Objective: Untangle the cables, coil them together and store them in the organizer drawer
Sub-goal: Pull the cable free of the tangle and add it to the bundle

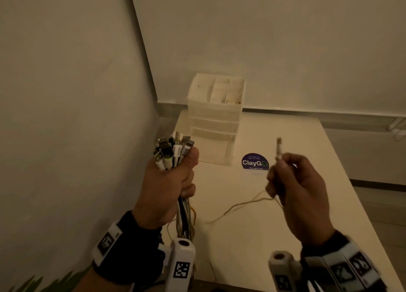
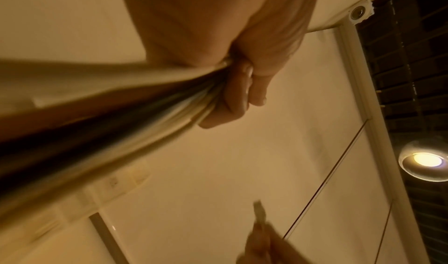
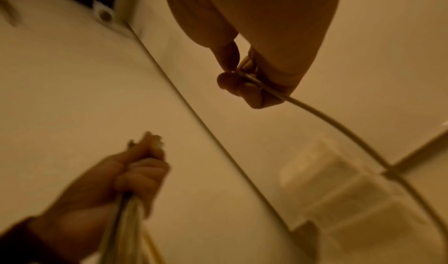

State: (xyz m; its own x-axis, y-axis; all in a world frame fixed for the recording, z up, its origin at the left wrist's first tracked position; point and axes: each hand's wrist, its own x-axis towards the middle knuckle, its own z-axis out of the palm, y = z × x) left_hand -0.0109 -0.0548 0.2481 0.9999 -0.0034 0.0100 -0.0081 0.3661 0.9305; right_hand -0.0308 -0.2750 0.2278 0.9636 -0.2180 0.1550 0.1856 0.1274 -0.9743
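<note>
Currently the left hand (image 1: 167, 188) is fisted around a thick bundle of white, black and grey cables (image 1: 173, 151), connector ends level above the thumb, probably so all strands coil together. The right hand (image 1: 298, 182) pinches one thin pale cable (image 1: 278, 148) near its plug, apart from the bundle, its slack trailing over the white table (image 1: 285, 215). Beyond stands the white plastic organizer drawer unit (image 1: 214, 118), drawers apparently closed.

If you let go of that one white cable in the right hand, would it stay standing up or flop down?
Probably flop. The cable already sags in a loose curve from the right hand down to the table, so it looks soft. Only the short plug end stands up, likely because fingers pinch just below it. It looks thin, so probably light.
</note>
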